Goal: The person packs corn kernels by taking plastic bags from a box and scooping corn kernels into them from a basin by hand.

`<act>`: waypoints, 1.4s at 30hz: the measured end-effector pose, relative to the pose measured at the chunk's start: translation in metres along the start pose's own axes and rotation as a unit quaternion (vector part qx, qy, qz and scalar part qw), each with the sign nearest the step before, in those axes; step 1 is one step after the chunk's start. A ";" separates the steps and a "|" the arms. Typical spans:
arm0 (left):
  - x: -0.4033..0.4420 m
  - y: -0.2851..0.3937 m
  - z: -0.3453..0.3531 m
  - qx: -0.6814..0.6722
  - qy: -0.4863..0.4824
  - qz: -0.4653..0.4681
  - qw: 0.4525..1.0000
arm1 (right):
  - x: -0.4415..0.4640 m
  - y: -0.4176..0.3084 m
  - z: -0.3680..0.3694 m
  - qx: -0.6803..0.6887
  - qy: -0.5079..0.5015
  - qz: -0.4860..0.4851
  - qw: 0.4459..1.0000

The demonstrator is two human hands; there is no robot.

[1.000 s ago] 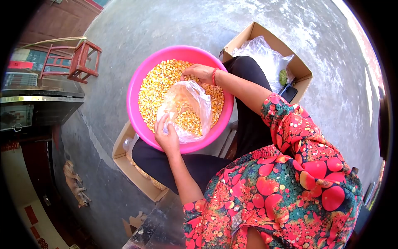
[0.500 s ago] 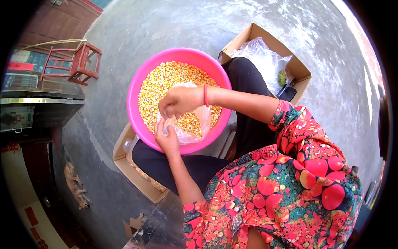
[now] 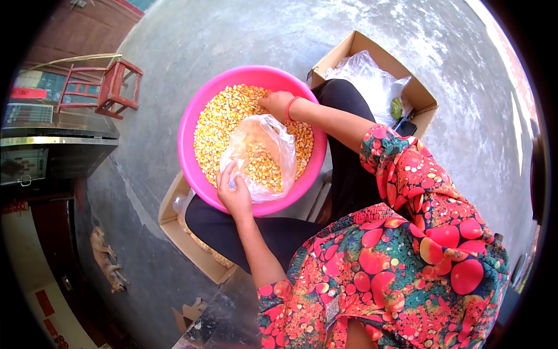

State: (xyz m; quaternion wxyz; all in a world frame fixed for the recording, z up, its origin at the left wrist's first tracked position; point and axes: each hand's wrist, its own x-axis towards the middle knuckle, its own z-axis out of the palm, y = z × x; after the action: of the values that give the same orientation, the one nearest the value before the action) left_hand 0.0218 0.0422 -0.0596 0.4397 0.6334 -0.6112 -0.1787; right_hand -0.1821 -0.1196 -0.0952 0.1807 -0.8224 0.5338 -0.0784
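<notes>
pink basin [image 3: 187, 134] was the reference point, held between the person's 2 bent legs. plastic bag [image 3: 237, 148] sat inside the basin, toward the near side, on top of the loose corn kernels [image 3: 224, 119], mouth gaping upward. status, my read: partway. done: a portion of bagged kernels [image 3: 264, 168] showed through the mouth. left: loose kernels covered much of the basin floor around the bag, heaviest at its far and left sides, and the mouth was neither gathered nor tied. couldn't tell if any kernel had been sorted out as bad. left hand [image 3: 235, 195] was at the basin's near-left rim, fingers along the bag's edge, thumb standing apart from them; couldn't tell if film was pinched. right hand [image 3: 276, 104], red bracelet [image 3: 289, 110] on the wrist, reached over the basin's far-right side with its fingers down at the loose kernels, just beyond the bag; fingertips hidden, so couldn't tell if it had a pinch of any. 2 cardboard boxes flanked the basin: right box [image 3: 423, 107] beyond its upper right with clear plastic [image 3: 369, 81] inside, left box [image 3: 170, 224] just below its lower left, partly behind a leg, contents mostly hidden.
</notes>
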 end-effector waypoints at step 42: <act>0.000 0.000 0.001 -0.032 -0.009 -0.032 0.999 | 0.004 -0.037 -0.054 0.238 0.067 -0.113 0.962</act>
State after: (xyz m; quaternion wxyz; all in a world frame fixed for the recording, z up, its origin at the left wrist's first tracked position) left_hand 0.0209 0.0421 -0.0607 0.4481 0.6366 -0.5888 -0.2175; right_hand -0.1661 -0.1212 -0.0320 0.3252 -0.8033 0.4143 -0.2781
